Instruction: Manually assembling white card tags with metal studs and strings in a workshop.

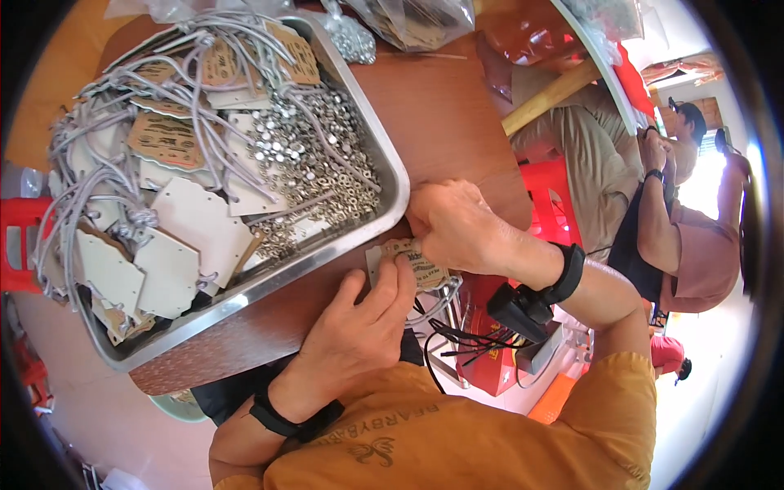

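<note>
Left of frame, a metal tray (245, 300) holds corded tags (167, 140) and small metal fittings (331, 155). Near centre, the left hand (355, 320) lays its fingers over a printed tag (426, 273), thumb apart; the curled right hand (461, 227) meets the tag's upper right, its grip hidden.
</note>
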The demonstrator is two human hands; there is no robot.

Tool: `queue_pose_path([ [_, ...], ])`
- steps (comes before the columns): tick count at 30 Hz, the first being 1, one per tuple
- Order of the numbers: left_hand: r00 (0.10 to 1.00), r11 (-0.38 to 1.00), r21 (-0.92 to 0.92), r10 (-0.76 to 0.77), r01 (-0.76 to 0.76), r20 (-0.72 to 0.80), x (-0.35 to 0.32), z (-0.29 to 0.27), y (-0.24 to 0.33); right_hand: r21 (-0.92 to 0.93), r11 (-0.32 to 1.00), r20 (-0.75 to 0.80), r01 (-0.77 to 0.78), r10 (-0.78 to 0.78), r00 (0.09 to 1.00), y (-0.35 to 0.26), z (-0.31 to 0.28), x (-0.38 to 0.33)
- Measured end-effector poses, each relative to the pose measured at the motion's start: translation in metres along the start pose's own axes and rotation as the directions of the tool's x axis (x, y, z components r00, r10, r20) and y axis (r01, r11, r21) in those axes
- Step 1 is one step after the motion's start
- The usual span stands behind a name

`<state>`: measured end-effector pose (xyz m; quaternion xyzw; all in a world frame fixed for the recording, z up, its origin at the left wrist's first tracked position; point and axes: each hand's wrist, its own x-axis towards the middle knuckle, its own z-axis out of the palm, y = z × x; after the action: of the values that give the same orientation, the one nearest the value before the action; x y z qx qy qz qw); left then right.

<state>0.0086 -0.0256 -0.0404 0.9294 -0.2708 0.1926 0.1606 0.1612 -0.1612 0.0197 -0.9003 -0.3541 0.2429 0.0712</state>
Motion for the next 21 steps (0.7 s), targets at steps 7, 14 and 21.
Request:
queue_pose_path([
  [7, 1.000, 1.000, 0.024, 0.009, -0.009, 0.025, -0.001, -0.001, 0.000, 0.270, 0.958, 0.011, 0.094, -0.100, 0.995, 0.024, -0.019, -0.007],
  [14, 0.997, 1.000, 0.002, 0.001, -0.001, 0.075, 0.001, -0.005, 0.000, 0.040, 0.869, -0.527, 0.493, -0.401, 0.750, -0.021, -0.028, 0.027],
  [21, 0.996, 1.000, -0.008, 0.000, 0.001, 0.084, 0.001, -0.002, 0.000, -0.313, 0.730, -0.510, 0.607, -0.668, 0.541, -0.027, -0.007, 0.071],
])
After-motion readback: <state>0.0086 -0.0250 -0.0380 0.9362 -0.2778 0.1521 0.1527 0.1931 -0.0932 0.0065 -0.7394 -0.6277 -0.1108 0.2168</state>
